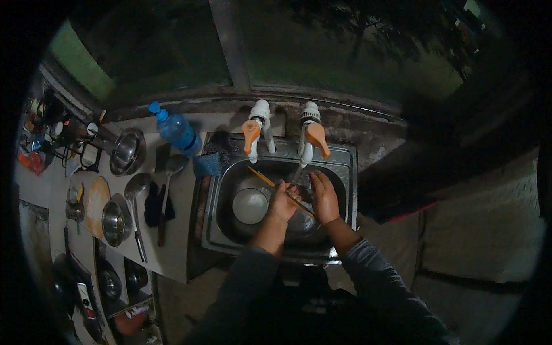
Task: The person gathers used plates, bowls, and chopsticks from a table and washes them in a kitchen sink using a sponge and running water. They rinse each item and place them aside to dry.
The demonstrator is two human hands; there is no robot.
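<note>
My left hand [283, 202] is over the metal sink [208, 228], closed around thin wooden sticks [261, 177] that look like chopsticks. They slant from the upper left down to the right, past the palm. My right hand [325, 198] is just right of it, fingers extended and close together, holding nothing that I can see. Water runs from the right tap [307, 154], with its orange lever [317, 137], down between the hands. A pale round bowl or dish [250, 206] lies in the basin left of my left hand. Something shiny under the hands is unclear.
The left tap [251, 138] has an orange lever too. On the counter at left are a blue sponge [207, 164], a bottle of blue liquid [179, 131], a ladle [137, 189], a long-handled spoon [174, 166], metal bowls [126, 151] and a wooden board [98, 205]. A window lies behind.
</note>
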